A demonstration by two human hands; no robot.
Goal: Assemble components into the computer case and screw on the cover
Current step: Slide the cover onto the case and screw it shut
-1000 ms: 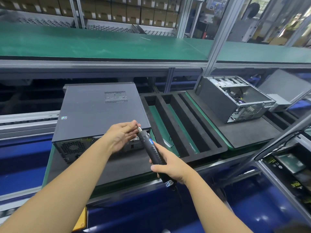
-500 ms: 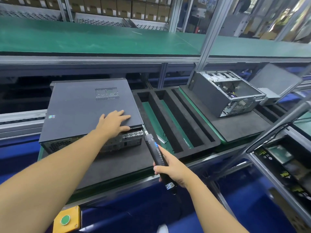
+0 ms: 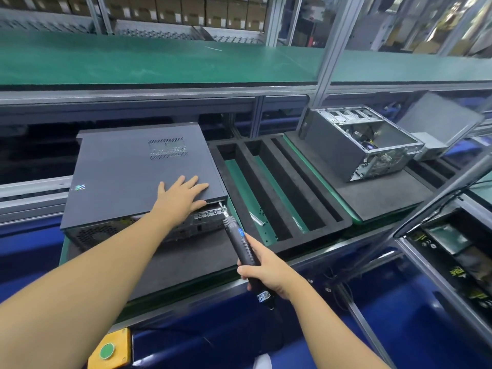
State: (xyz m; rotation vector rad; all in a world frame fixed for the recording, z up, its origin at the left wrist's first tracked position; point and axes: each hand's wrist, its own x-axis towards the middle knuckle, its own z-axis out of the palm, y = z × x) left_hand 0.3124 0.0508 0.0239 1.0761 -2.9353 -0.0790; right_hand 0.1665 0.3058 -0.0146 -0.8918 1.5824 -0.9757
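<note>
While the left hand (image 3: 183, 197) is pressing flat, fingers straight, on the cover (image 3: 125, 171) of the computer case (image 3: 101, 233) lying on the foam mat (image 3: 186, 262), the right hand (image 3: 266, 271) is gripping the electric screwdriver (image 3: 241, 242), its bit at the case's near right corner (1 open case (image 3: 354, 147) is sitting farther right).

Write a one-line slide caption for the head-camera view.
Left hand flat on the cover; right hand holds an electric screwdriver to its corner.

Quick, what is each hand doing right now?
Left hand: open, pressing flat on the case cover.
Right hand: closed around the electric screwdriver.
</note>
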